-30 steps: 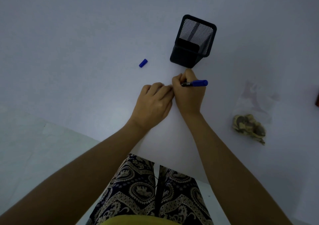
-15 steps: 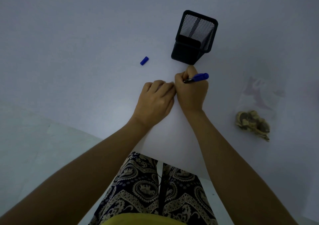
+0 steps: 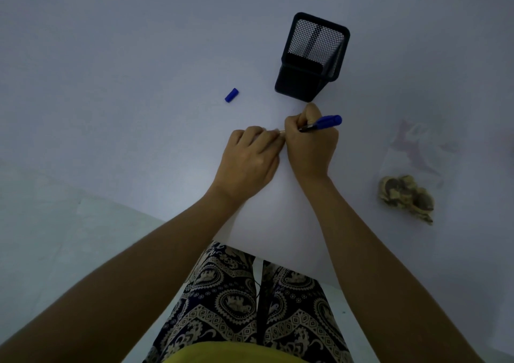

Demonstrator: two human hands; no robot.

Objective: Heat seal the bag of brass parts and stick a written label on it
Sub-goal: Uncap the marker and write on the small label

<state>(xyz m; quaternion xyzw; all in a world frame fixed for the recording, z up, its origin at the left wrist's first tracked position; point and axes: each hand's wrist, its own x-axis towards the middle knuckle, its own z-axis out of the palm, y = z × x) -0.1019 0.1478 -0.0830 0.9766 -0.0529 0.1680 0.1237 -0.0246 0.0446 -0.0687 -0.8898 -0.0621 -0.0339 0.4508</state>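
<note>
My right hand [image 3: 310, 145] grips a blue marker [image 3: 322, 122], its tip pointing down-left and hidden between my two hands. My left hand [image 3: 249, 159] lies knuckles-up right beside it with curled fingers pressed on the white table [image 3: 139, 56]; whatever sits under the fingers is hidden. The marker's blue cap [image 3: 231, 95] lies loose to the upper left. The clear plastic bag [image 3: 417, 151] with the brass parts [image 3: 406, 195] bunched at its near end rests at the right, away from both hands.
A black mesh pen holder [image 3: 311, 56] stands just beyond my right hand. The table's near edge runs diagonally below my forearms, with patterned trousers [image 3: 250, 307] and pale floor [image 3: 55, 237] beneath it.
The marker's rear end has tilted upward a little in my right hand, and both hands have edged slightly away from me. The bag and cap have not moved.
</note>
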